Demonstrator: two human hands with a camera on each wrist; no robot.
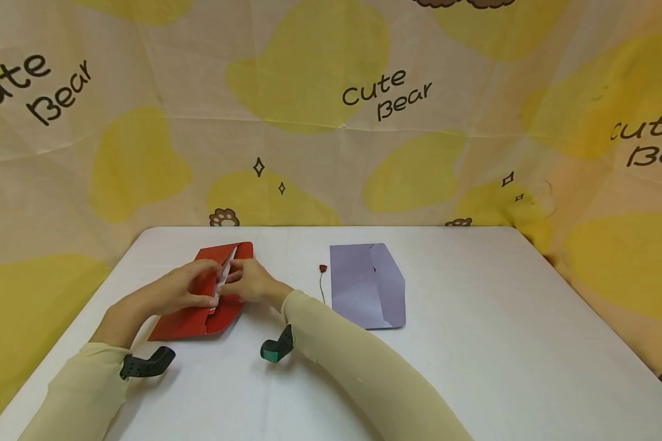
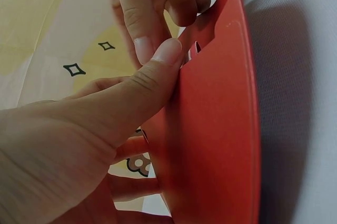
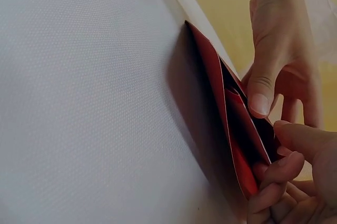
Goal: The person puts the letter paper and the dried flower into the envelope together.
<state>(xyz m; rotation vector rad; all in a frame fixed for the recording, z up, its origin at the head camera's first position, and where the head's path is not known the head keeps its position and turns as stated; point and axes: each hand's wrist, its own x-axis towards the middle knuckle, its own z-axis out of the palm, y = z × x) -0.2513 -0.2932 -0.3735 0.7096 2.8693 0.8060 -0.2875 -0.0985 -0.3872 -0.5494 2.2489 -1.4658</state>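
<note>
A red envelope [image 1: 184, 324] is tilted up off the table on the left side, its mouth spread apart. Inside shows a whitish folded paper [image 1: 227, 266], whose edge also appears within the envelope in the right wrist view [image 3: 245, 116]. My left hand [image 1: 190, 286] grips the envelope's edge, thumb on one side and fingers behind, as the left wrist view shows. My right hand [image 1: 254, 282] pinches at the opposite edge of the mouth, with a curled fingertip reaching inside. Both thumbs are close together at the opening. The paper's lower part is hidden inside the envelope.
A lavender envelope [image 1: 355, 285] lies flat on the white table [image 1: 502, 337], right of my right hand. Beside its left edge is a small dried red flower [image 1: 322, 268] on a thin stem. A patterned cloth [image 1: 309, 73] hangs behind the table.
</note>
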